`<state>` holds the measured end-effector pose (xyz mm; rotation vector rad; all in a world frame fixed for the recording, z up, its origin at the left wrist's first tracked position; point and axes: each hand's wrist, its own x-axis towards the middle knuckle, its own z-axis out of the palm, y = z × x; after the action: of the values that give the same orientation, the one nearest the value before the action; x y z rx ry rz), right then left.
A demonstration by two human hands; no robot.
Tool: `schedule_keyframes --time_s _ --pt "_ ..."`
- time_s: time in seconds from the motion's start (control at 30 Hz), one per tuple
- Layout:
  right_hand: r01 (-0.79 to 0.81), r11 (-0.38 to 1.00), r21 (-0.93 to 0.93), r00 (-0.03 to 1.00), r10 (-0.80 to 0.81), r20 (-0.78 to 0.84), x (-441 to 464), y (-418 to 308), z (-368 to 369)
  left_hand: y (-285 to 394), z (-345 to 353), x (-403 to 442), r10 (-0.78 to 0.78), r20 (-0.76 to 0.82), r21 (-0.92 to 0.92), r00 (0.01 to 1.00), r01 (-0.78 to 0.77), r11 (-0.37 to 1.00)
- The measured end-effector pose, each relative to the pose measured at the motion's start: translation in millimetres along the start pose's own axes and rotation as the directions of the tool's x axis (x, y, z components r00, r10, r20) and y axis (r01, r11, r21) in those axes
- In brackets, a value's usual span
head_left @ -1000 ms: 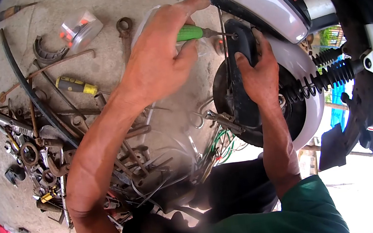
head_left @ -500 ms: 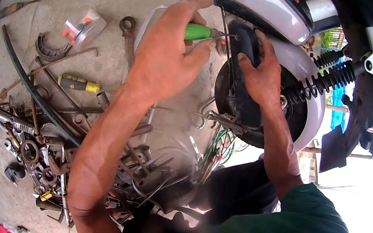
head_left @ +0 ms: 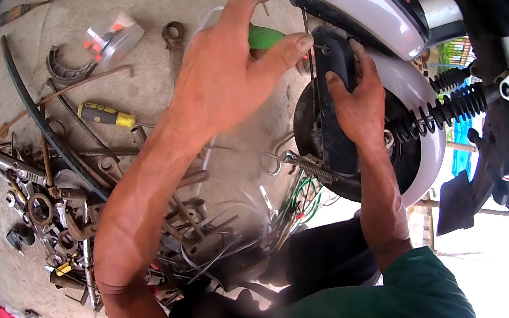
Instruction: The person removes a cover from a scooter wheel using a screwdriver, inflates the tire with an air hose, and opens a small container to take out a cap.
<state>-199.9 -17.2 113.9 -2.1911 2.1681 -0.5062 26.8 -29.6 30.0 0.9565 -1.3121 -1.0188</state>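
Note:
My left hand point(head_left: 221, 76) is around the green handle of a screwdriver point(head_left: 265, 36), with its thumb and index finger stretched out from the handle. Part of the handle is hidden behind the hand. The shaft points right, its tip at a screw near the top of a long black chain cover point(head_left: 341, 122) beside a motorcycle's rear wheel point(head_left: 405, 168). My right hand point(head_left: 360, 106) grips the cover's upper part, thumb on its front face and fingers over the far edge.
Wrenches and other metal tools lie in a pile point(head_left: 59, 210) on the concrete floor. A yellow-black screwdriver point(head_left: 106, 115), a clear plastic jar point(head_left: 115, 36) and a curved brake shoe point(head_left: 69, 66) are at left. The motorcycle's spring shock absorber point(head_left: 447, 111) is at right.
My left hand has shifted slightly left and turned. Its thumb has straightened out to the right, over the screwdriver's shaft. My right hand stays on the cover.

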Motion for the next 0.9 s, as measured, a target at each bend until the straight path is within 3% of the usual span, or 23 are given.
schedule_keyframes --time_s 0.07,0.17,0.23,0.3,0.4,0.5,0.57,0.67,0.7,0.77,0.87,0.9 --pt "0.018 1.0 -0.003 1.0 -0.018 -0.008 1 2 2 -4 -8 10 -0.125 0.119 0.203 0.985 0.099 0.974" --pt "0.028 1.0 -0.011 1.0 -0.028 -0.008 1 3 2 -14 1 3 0.258 -0.005 0.095 0.966 -0.256 0.962" --pt "0.016 1.0 0.001 1.0 -0.016 -0.002 0 1 1 -19 6 4 0.394 -0.086 0.111 0.915 -0.384 0.917" --pt "0.02 1.0 0.008 1.0 -0.02 0.001 0 1 2 -23 11 2 0.43 -0.159 0.077 0.889 -0.423 0.903" --pt "0.025 1.0 0.012 1.0 -0.025 -0.005 1 4 1 -15 13 3 0.288 -0.173 -0.027 0.942 -0.297 0.954" --pt "-0.007 1.0 0.01 1.0 0.007 0.002 1 -1 0 2 -2 5 0.009 -0.013 -0.009 1.0 -0.009 1.0" --pt "-0.011 1.0 -0.002 1.0 0.011 0.002 1 -1 1 1 -10 14 -0.189 0.104 0.033 0.976 0.186 0.982" --pt "0.002 1.0 0.005 1.0 -0.002 0.0 0 0 1 -5 0 11 -0.131 0.044 -0.122 0.99 0.136 0.983" --pt "0.007 1.0 0.008 1.0 -0.007 0.0 0 0 1 -11 3 12 0.089 -0.028 -0.042 0.996 -0.09 0.995" --pt "0.01 1.0 0.009 1.0 -0.01 -0.001 0 -2 1 -19 7 14 0.518 -0.111 0.154 0.848 -0.5 0.852" --pt "0.019 1.0 -0.011 1.0 -0.019 0.005 0 -1 1 -13 5 5 0.357 -0.111 0.06 0.928 -0.352 0.934" --pt "0.019 1.0 -0.014 1.0 -0.019 0.005 1 -2 0 -8 4 2 0.233 -0.062 0.006 0.971 -0.233 0.972"
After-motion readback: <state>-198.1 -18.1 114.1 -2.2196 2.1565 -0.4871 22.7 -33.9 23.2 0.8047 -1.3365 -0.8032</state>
